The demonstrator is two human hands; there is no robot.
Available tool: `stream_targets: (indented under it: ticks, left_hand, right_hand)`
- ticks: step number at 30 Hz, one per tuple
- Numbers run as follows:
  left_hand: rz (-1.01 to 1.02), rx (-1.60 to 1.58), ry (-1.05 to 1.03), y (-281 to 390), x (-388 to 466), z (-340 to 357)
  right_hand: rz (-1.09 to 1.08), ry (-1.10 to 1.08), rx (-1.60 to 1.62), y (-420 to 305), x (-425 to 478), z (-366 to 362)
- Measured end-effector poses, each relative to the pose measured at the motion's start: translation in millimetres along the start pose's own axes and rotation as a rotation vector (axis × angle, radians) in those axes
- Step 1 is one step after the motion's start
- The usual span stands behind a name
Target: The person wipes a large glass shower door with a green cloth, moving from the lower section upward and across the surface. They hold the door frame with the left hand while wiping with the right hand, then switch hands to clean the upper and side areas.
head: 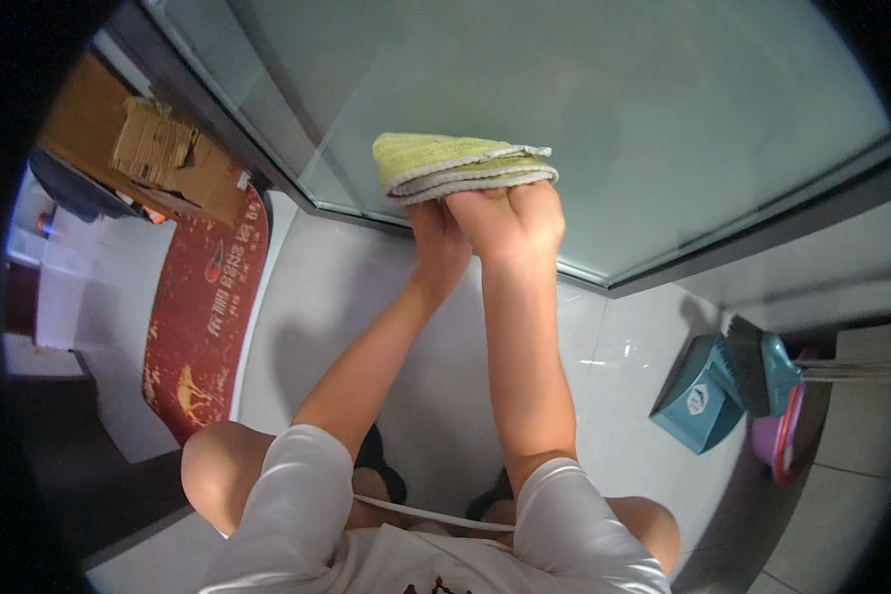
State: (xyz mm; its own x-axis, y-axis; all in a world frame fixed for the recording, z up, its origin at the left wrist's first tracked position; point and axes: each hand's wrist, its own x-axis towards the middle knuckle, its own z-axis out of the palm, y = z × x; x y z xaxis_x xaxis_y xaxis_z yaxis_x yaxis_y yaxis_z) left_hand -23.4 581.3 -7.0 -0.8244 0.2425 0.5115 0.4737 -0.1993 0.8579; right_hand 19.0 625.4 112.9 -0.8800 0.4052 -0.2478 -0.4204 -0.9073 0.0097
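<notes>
A folded yellow-green towel (445,160) with a pale stitched edge is held up in front of a glass panel (676,111) in a dark frame. My right hand (512,215) is under the towel's near edge, its fingers hidden beneath the folds. Close beside it, my left hand (442,237) reaches up to the towel's underside, its fingertips also covered. Both hands hold the cloth; whether it touches the glass cannot be told.
A red patterned mat (208,319) lies at the left, with cardboard boxes (185,171) above it. At the right are a blue dustpan (702,401), a broom (754,364) and a pink basin (768,438). The glass panel's dark bottom rail (757,230) crosses the tiled floor.
</notes>
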Motion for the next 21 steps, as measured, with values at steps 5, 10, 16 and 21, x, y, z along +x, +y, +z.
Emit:
stream_targets:
  ticks: [5,10,16,21]
  left_hand:
    - [-0.126,0.158,0.402,-7,49,38]
    - [-0.036,0.913,0.348,36,96,38]
    - [0.056,0.573,0.418,-21,100,17]
    - [0.103,0.548,0.574,-96,65,31]
  right_hand:
    - [0.08,-0.156,-0.155,-6,-46,1]
    - [-0.295,-0.018,-0.638,-27,-81,5]
    - [-0.395,0.047,-1.247,-26,-90,21]
    - [-0.383,0.082,-1.427,-33,-115,27]
